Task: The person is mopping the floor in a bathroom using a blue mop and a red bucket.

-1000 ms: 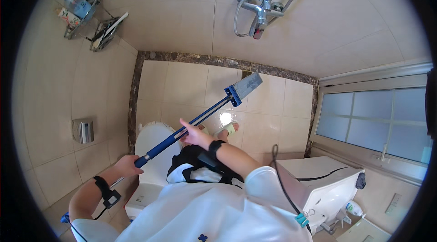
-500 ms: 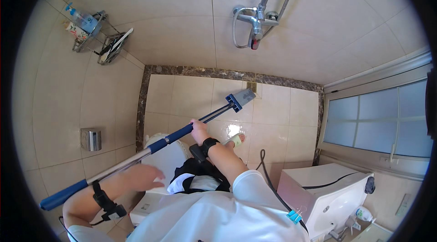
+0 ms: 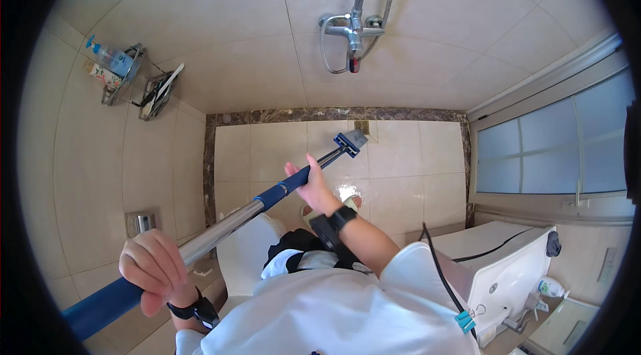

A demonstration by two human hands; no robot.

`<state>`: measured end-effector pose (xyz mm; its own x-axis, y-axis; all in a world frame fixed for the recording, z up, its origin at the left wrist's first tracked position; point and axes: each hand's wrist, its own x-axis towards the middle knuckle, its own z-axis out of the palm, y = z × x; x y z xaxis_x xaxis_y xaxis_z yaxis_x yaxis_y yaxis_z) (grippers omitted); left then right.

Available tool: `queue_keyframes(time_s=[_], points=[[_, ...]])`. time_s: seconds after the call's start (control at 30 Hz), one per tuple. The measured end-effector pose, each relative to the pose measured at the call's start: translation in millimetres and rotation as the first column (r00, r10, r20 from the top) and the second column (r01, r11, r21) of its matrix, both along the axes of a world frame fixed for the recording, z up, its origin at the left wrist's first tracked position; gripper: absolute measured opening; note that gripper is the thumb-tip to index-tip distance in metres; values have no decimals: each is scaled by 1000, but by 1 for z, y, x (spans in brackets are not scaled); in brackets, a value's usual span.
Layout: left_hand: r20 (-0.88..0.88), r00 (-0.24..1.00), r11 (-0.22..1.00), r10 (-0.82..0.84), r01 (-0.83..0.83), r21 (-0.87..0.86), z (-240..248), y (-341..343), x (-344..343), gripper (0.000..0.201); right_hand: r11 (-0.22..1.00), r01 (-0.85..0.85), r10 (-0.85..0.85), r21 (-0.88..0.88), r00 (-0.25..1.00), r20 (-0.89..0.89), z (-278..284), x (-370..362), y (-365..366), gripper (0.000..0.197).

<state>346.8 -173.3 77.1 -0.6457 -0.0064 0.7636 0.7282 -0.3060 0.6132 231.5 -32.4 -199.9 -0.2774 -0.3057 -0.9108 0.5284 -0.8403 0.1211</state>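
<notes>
A long sponge mop point(image 3: 224, 229) slants across the view, from its blue upper grip point(image 3: 103, 308) at the lower left to a blue head with a grey pad point(image 3: 352, 143) beside the floor drain point(image 3: 362, 127). My left hand point(image 3: 155, 268) is curled over the pole where the metal tube meets the upper grip. Farther down, my right hand point(image 3: 315, 188) cradles the lower blue sleeve from beneath. Its thumb and fingers show on the far side, slightly blurred and loosely around the pole. Black bands circle both wrists.
A white toilet point(image 3: 240, 255) stands under the pole. At right is a white washbasin point(image 3: 511, 288) with a bottle point(image 3: 551, 287). A shower mixer point(image 3: 354, 31) and a wire corner rack point(image 3: 157, 95) are on the walls. The tiled floor point(image 3: 394, 191) shines near my feet.
My left hand, apart from the pole before, now grips it. The right hand has loosened its fingers around the sleeve. The mop's upper end has swung closer; its head has shifted slightly left.
</notes>
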Motion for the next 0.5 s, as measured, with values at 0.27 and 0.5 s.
queue_keyframes(time_s=[0.27, 0.5], points=[[103, 982, 977, 160, -173, 128, 8, 36, -17, 31, 987, 0, -32, -161, 979, -200, 5, -7, 11, 8], [111, 904, 906, 413, -420, 47, 17, 47, 0, 32, 997, -50, 33, -57, 964, -265, -45, -21, 33, 9]])
